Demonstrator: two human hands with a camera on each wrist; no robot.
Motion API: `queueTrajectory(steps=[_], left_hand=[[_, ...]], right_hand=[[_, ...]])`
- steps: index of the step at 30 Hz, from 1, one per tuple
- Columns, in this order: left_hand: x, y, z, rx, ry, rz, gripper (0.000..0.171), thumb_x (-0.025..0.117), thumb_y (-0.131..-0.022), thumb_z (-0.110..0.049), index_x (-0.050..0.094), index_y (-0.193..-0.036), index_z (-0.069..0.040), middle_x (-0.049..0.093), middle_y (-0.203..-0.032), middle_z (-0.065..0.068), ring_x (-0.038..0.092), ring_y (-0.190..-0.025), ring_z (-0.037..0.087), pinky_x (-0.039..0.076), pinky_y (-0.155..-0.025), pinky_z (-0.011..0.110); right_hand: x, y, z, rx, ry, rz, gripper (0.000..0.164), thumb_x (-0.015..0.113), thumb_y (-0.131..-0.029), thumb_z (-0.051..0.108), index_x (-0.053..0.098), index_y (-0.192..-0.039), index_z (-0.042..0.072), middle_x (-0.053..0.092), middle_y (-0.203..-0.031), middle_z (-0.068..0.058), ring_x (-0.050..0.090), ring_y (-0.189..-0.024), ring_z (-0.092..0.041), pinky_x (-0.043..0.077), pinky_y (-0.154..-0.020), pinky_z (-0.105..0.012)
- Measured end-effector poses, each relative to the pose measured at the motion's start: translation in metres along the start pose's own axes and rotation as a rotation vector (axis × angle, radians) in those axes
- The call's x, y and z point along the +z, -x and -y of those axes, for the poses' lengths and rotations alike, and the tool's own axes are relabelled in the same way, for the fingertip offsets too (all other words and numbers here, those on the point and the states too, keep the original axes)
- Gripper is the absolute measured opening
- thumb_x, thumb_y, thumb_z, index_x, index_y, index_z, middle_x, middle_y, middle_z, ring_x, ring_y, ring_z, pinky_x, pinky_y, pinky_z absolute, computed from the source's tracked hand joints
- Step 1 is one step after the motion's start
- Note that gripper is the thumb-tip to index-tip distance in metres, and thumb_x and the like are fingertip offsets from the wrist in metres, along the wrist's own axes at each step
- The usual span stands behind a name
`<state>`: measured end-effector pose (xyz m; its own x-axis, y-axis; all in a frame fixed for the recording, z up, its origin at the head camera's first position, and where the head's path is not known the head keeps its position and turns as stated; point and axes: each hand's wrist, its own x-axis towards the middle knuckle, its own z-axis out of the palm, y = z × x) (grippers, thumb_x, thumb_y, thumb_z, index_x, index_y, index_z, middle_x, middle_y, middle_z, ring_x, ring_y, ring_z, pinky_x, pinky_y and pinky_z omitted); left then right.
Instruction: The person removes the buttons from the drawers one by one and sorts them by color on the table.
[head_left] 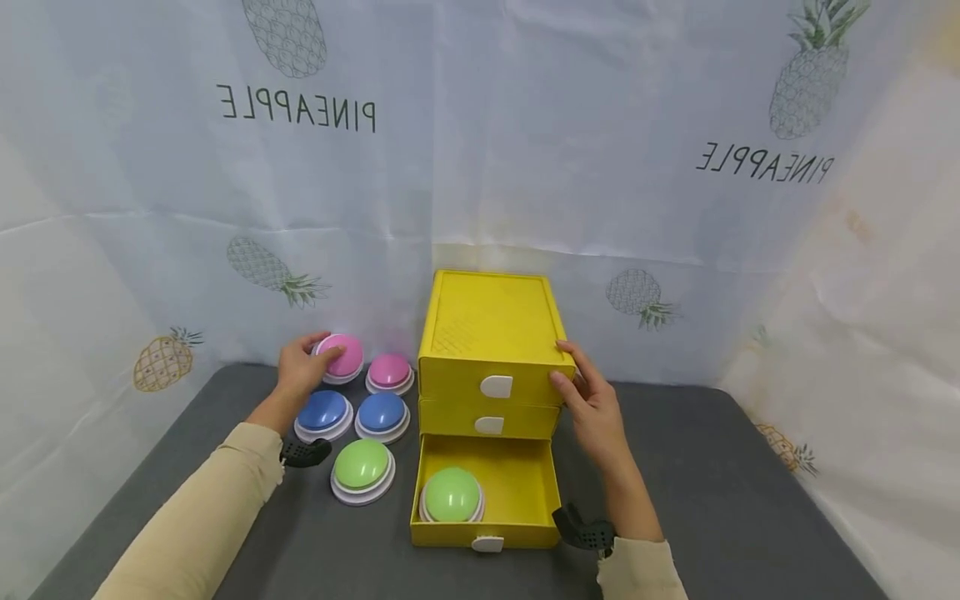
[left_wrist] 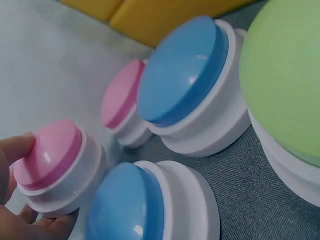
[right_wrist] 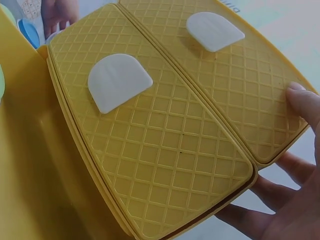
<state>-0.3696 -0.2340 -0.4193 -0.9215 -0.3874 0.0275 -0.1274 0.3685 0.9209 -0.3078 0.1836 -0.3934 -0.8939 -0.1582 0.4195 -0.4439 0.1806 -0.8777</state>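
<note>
My left hand point(head_left: 302, 367) grips the far-left pink push button point(head_left: 346, 354) on its white base, thumb on the dome and fingers round the far side; the left wrist view shows fingers under the base's edge. My right hand point(head_left: 594, 408) holds the right front corner of a yellow drawer unit point(head_left: 491, 317), its thumb on the top drawer's front and other fingers along the side. The bottom drawer point(head_left: 521, 492) stands pulled out, with a green push button point(head_left: 453, 494) in its left part. The upper two drawers are closed, each with a white tab.
Beside the unit's left side stand another pink button point(head_left: 389, 372), two blue buttons point(head_left: 322, 410) and a green button point(head_left: 362, 467), all on the dark grey table point(head_left: 705, 483). A white curtain point(head_left: 525, 150) with printed pineapples hangs behind.
</note>
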Motion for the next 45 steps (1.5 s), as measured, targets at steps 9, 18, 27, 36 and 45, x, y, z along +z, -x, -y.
queueTrajectory(steps=[9, 18, 27, 36, 45], left_hand=[[0.001, -0.011, 0.023, -0.063, -0.134, 0.095, 0.059, 0.059, -0.101, -0.026, 0.043, -0.15, 0.003, 0.036, -0.157, 0.031, 0.031, -0.148, 0.047, 0.03, -0.122, 0.055], [-0.009, -0.011, 0.037, -0.017, -0.371, 0.159, 0.063, 0.045, -0.106, -0.038, 0.04, -0.148, 0.009, 0.036, -0.152, 0.037, 0.035, -0.138, 0.057, 0.032, -0.116, 0.063], [-0.012, -0.014, 0.04, 0.044, -0.487, 0.235, 0.064, 0.037, -0.107, -0.038, 0.039, -0.145, 0.014, 0.038, -0.148, 0.041, 0.041, -0.134, 0.058, 0.036, -0.113, 0.063], [-0.015, -0.015, 0.04, 0.072, -0.506, 0.257, 0.065, 0.041, -0.106, -0.037, 0.037, -0.145, 0.015, 0.038, -0.147, 0.042, 0.039, -0.135, 0.059, 0.033, -0.115, 0.064], [-0.009, 0.008, 0.01, 0.319, -0.588, 0.134, 0.054, 0.054, -0.1, -0.025, 0.049, -0.14, 0.011, 0.051, -0.139, 0.038, 0.048, -0.129, 0.055, 0.041, -0.107, 0.065]], right_hand=[[0.003, 0.001, -0.002, 0.005, -0.006, 0.005, 0.05, 0.055, -0.105, 0.021, 0.042, -0.154, 0.024, 0.039, -0.162, -0.006, 0.055, -0.126, 0.006, 0.051, -0.094, -0.013], [0.004, -0.001, -0.004, 0.0, -0.015, 0.004, 0.05, 0.054, -0.105, 0.02, 0.043, -0.153, 0.024, 0.038, -0.162, -0.006, 0.056, -0.126, 0.005, 0.052, -0.094, -0.014], [0.003, 0.0, -0.004, 0.006, -0.009, -0.004, 0.05, 0.055, -0.105, 0.022, 0.043, -0.153, 0.026, 0.039, -0.162, -0.005, 0.054, -0.134, -0.011, 0.051, -0.096, -0.014], [0.004, -0.001, -0.005, -0.006, -0.028, 0.013, 0.049, 0.054, -0.106, 0.021, 0.043, -0.153, 0.025, 0.042, -0.16, -0.009, 0.058, -0.125, 0.001, 0.052, -0.095, -0.015], [-0.001, 0.0, -0.002, 0.023, -0.008, 0.003, 0.049, 0.055, -0.105, 0.024, 0.043, -0.153, 0.028, 0.041, -0.16, -0.006, 0.055, -0.126, 0.002, 0.051, -0.094, -0.013]])
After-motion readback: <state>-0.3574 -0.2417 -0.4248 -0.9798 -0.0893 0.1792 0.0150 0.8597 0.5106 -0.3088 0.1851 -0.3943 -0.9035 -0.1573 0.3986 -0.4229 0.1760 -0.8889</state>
